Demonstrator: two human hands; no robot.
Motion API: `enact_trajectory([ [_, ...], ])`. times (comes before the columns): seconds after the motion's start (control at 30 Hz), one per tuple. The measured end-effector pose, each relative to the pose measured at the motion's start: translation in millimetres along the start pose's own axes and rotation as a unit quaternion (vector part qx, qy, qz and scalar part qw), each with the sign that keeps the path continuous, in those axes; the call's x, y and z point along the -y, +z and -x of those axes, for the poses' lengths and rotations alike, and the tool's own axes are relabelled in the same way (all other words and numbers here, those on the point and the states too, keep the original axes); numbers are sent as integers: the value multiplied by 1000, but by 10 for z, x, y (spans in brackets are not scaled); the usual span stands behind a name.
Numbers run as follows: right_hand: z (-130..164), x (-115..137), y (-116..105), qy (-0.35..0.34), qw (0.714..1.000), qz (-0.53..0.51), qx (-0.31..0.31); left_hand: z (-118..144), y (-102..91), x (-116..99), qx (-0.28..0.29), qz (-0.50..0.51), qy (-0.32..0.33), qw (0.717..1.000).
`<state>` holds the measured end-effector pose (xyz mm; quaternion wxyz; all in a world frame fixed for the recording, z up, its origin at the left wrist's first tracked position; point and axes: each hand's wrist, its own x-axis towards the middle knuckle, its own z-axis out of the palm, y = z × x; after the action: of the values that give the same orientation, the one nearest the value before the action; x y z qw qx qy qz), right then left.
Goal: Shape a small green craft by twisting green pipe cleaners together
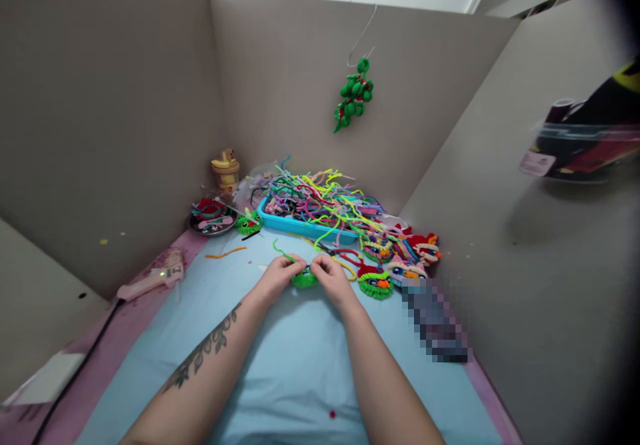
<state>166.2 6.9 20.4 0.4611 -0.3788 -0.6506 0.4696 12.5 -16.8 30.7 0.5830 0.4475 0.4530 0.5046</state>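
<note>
Both of my hands meet over a small green pipe-cleaner piece (pixel 305 278) on the light blue cloth (pixel 300 365). My left hand (pixel 278 276) pinches its left side, and a thin green pipe-cleaner strand (pixel 281 250) curls up from there. My right hand (pixel 332 275) grips its right side. Just right of my right hand lies a finished round green and orange pipe-cleaner figure (pixel 376 285).
A blue tray (pixel 280 222) heaped with coloured pipe cleaners sits behind my hands. Finished figures (pixel 410 255) lie at the right, a hot glue gun (pixel 160 277) at the left, a dark plate (pixel 213 222) and yellow container (pixel 226 170) at the back left. Grey partition walls surround the table; a green ornament (pixel 354 95) hangs above.
</note>
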Motion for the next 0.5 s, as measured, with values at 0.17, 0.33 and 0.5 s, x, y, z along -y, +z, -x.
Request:
enact_trajectory([
  [0.17, -16, -62, 22, 0, 999, -17, -29, -13, 24, 37, -23, -1, 12, 1000],
  [0.33, -45, -194, 48, 14, 995, -72, -70, -17, 53, 48, -32, 8, 6, 999],
  [0.5, -50, -238, 60, 32, 991, -106, -74, 8, 50, 16, -23, 52, -16, 998],
])
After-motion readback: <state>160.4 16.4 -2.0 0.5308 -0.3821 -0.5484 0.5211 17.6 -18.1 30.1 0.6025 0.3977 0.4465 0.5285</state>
